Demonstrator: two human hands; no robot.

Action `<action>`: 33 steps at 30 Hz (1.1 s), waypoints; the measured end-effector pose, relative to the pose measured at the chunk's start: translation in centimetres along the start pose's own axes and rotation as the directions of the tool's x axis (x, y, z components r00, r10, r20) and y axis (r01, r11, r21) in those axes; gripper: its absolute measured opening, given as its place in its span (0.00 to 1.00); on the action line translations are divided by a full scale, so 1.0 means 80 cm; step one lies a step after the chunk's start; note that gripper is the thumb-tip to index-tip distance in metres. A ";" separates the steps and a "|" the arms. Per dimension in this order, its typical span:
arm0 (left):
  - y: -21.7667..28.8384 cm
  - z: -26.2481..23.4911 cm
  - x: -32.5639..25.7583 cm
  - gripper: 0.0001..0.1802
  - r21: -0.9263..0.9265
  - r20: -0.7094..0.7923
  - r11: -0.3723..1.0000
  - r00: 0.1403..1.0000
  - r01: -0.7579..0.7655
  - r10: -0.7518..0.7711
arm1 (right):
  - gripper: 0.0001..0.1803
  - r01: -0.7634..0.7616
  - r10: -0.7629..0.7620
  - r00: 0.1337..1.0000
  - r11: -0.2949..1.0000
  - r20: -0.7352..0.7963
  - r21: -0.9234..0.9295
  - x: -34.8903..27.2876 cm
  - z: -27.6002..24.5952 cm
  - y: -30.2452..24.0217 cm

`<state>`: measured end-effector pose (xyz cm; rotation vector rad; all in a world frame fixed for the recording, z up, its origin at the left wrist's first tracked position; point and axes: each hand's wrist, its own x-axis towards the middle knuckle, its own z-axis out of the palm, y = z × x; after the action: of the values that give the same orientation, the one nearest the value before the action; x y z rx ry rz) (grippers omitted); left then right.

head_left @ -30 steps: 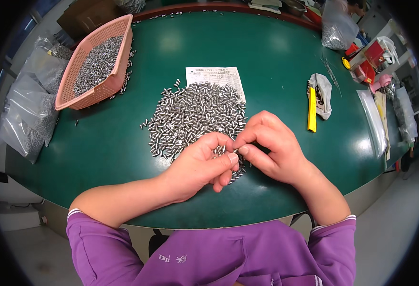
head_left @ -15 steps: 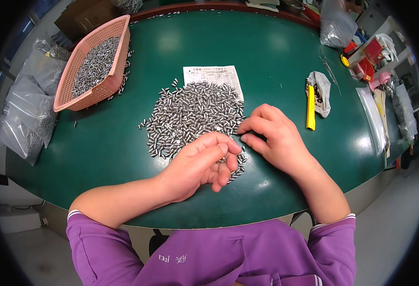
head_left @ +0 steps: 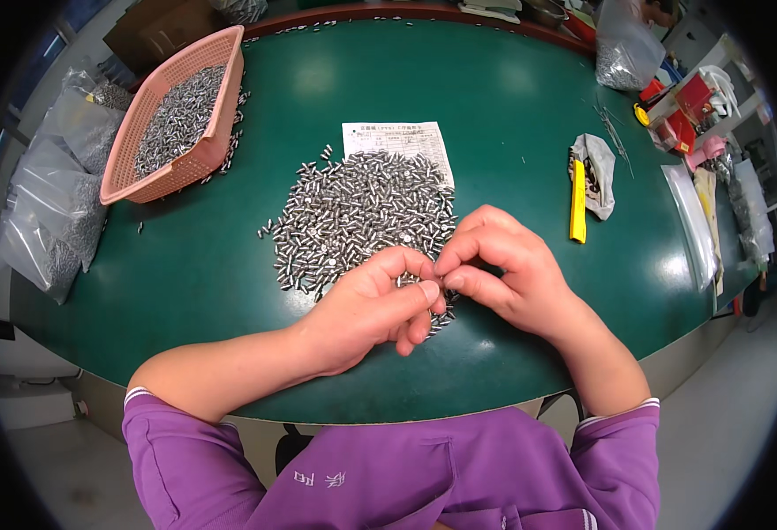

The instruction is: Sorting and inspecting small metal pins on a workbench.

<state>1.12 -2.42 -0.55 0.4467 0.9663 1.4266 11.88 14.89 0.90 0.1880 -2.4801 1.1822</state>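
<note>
A heap of small, shiny metal pins (head_left: 353,216) is spread over the middle of the green table, partly on top of a printed paper sheet (head_left: 388,137). At the near edge of this heap, my left hand (head_left: 366,305) is closed, its fingers curled and thumb against the forefinger. My right hand (head_left: 521,278) meets it fingertip to fingertip, thumb and forefinger pinched together. Whatever small piece lies between the fingertips is too tiny and covered to make out. Part of the heap is hidden beneath my left hand.
At the left stand a pink basket (head_left: 185,166) full of the same pins and clear plastic bags (head_left: 49,256) of metal parts. A yellow tool (head_left: 578,208) lies beside a whitish pouch (head_left: 598,168) on the right. Flat plastic bags (head_left: 690,221) lie along the right edge.
My right hand has come from the heap's right side, leftward and slightly down, to my left fingertips. The left thumb has shifted right and down, toward the right hand's fingertips.
</note>
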 end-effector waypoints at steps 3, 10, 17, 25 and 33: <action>-0.001 0.000 0.001 0.07 0.051 0.007 0.999 1.000 -0.001 0.000 | 0.07 0.000 -0.002 0.999 0.998 0.034 0.070 -0.003 0.003 -0.002; 0.004 0.001 0.001 0.08 -0.011 -0.017 1.000 1.000 0.023 -0.023 | 0.08 -0.113 0.125 0.988 0.987 0.095 -0.118 -0.002 -0.018 0.003; 0.002 0.002 -0.001 0.11 -0.053 -0.030 0.999 1.000 -0.004 0.003 | 0.09 -0.085 0.138 0.965 0.969 0.222 -0.230 -0.006 -0.021 0.009; 0.001 0.002 0.000 0.10 0.046 -0.016 0.999 1.000 -0.014 0.014 | 0.05 -0.180 0.166 0.981 0.973 0.105 0.142 -0.003 -0.008 0.001; -0.001 0.000 0.000 0.09 0.043 0.013 0.998 0.999 -0.041 0.041 | 0.05 -0.179 0.171 0.984 0.957 0.054 0.227 -0.002 -0.005 -0.002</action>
<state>1.12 -2.42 -0.61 0.5089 0.9847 1.4406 12.21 15.08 1.16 0.0512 -2.4234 1.5545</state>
